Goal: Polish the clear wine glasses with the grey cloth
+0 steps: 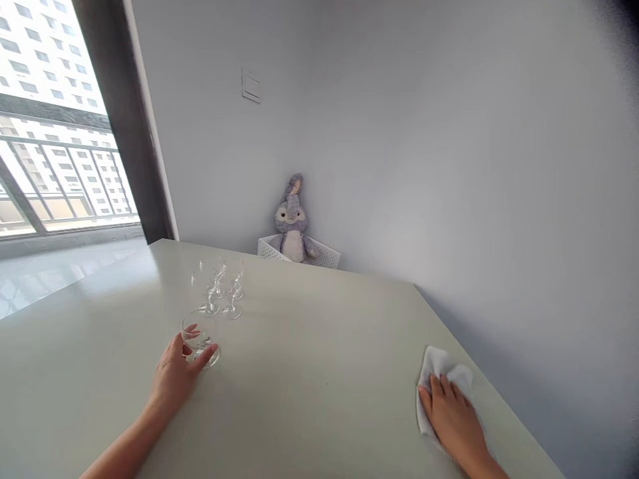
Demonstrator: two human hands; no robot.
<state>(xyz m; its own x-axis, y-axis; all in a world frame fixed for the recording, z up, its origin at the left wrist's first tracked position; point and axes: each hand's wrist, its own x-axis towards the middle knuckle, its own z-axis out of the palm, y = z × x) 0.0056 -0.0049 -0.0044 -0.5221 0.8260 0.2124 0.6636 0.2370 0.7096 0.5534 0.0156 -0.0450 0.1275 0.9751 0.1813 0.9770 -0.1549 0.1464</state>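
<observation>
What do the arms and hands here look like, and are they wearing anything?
They are human, with no cables. The left hand and right hand are ungloved, with slender fingers and no rings that I can see. The left forearm and visible right wrist show no sleeve, watch or bracelet.

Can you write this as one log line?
left hand: around stemmed glass | right hand: on white cloth | table: other stemmed glasses

A home: plush toy [293,229], balcony railing [62,144]
</observation>
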